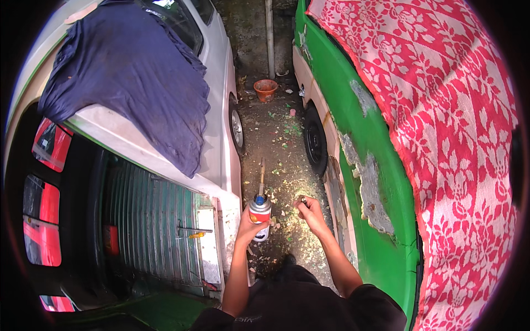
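Note:
My left hand (248, 229) is wrapped round the canister of a gas torch (259, 211), held upright in front of me. The torch has a red and white can, a blue fitting on top and a long thin metal nozzle pointing away from me. To its right, apart from the torch, my right hand (313, 217) is closed with fingers and thumb pinched together. A small dark thing (304, 202) shows at its fingertips, too small to name.
On the left a white vehicle (218, 138) carries a dark blue cloth (138, 77); tools (194, 231) lie in its open ribbed bed. A green vehicle (331, 77) with scraped patches and a red floral cover (436, 127) flanks the right. Ahead stands a terracotta pot (265, 91) on littered ground.

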The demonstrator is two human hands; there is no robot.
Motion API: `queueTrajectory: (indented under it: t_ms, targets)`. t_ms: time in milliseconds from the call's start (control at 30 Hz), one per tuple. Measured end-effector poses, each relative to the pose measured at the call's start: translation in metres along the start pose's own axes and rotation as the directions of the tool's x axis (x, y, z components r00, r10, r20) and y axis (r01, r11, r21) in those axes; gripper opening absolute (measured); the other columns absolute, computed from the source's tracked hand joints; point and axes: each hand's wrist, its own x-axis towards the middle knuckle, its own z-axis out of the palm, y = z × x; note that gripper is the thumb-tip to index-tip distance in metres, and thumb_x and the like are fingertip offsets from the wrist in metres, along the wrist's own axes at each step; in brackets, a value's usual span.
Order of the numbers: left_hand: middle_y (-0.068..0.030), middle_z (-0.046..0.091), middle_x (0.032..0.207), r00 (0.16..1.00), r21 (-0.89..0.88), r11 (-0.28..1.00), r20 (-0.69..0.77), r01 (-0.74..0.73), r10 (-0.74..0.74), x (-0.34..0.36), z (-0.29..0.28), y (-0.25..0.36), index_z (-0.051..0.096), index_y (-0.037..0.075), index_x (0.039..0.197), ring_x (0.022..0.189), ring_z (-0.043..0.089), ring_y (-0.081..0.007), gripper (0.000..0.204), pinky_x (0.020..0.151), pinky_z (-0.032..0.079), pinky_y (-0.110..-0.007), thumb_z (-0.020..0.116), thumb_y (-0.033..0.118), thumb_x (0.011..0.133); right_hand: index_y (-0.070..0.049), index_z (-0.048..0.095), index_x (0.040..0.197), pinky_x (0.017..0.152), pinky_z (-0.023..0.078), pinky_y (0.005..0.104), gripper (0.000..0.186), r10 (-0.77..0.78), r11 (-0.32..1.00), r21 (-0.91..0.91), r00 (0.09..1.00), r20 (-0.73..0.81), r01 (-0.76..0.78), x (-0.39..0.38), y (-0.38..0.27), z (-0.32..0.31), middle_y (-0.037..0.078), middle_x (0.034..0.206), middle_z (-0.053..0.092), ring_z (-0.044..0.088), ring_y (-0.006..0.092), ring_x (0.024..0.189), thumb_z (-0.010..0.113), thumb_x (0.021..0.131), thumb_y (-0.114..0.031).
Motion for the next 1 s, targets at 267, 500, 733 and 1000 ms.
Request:
queueTrajectory:
  t_ms: [267, 500, 733, 1000]
  targets:
    - [-0.0061, 0.064, 0.108, 0.996, 0.059, 0.996, 0.065, -0.072, 0.068, 0.095, 0.046, -0.001, 0.053, 0.004, 0.118, 0.101, 0.061, -0.0152, 0.060, 0.091, 0.049, -0.032, 0.085, 0.004, 0.068, -0.004, 0.064, 0.071, 0.046, 0.029, 0.0220, 0.033, -0.023, 0.998, -0.063, 0.999, -0.043, 0.020, 0.062, -0.038, -0.033, -0.006, 0.056, 0.047, 0.040, 0.0022, 0.049, 0.060, 0.098, -0.023]
    - [-0.0090, 0.063, 0.109, 0.984, 0.113, 0.990, 0.166, -0.079, 0.059, 0.220, 0.048, 0.012, 0.049, 0.004, 0.117, 0.101, 0.062, -0.0172, 0.061, 0.090, 0.049, -0.033, 0.087, 0.010, 0.070, -0.005, 0.068, 0.076, 0.043, 0.029, 0.0232, 0.034, -0.009, 1.000, -0.007, 0.997, -0.076, 0.008, 0.164, -0.056, -0.040, -0.006, 0.052, 0.047, 0.040, 0.0030, 0.044, 0.059, 0.100, -0.028]
    - [-0.0203, 0.057, 0.121, 0.950, 0.313, 0.921, 0.276, -0.232, 0.145, 0.381, 0.022, 0.016, 0.044, 0.000, 0.129, 0.116, 0.058, -0.0342, 0.074, 0.096, 0.045, -0.042, 0.086, 0.017, 0.071, -0.002, 0.068, 0.088, 0.043, 0.033, 0.0224, 0.038, 0.011, 0.999, -0.033, 0.991, -0.136, -0.015, 0.296, -0.090, -0.031, -0.003, 0.054, 0.050, 0.044, 0.0043, 0.045, 0.055, 0.102, -0.035]
    - [-0.0197, 0.057, 0.122, 0.949, 0.521, 0.800, 0.249, -0.298, 0.191, 0.487, 0.005, 0.052, 0.043, 0.002, 0.132, 0.116, 0.056, -0.0386, 0.075, 0.097, 0.045, -0.043, 0.086, 0.017, 0.071, 0.000, 0.067, 0.085, 0.042, 0.034, 0.0234, 0.043, 0.097, 0.991, -0.064, 0.954, -0.285, -0.120, 0.410, -0.114, -0.022, 0.002, 0.058, 0.058, 0.043, 0.0048, 0.043, 0.055, 0.101, -0.038]
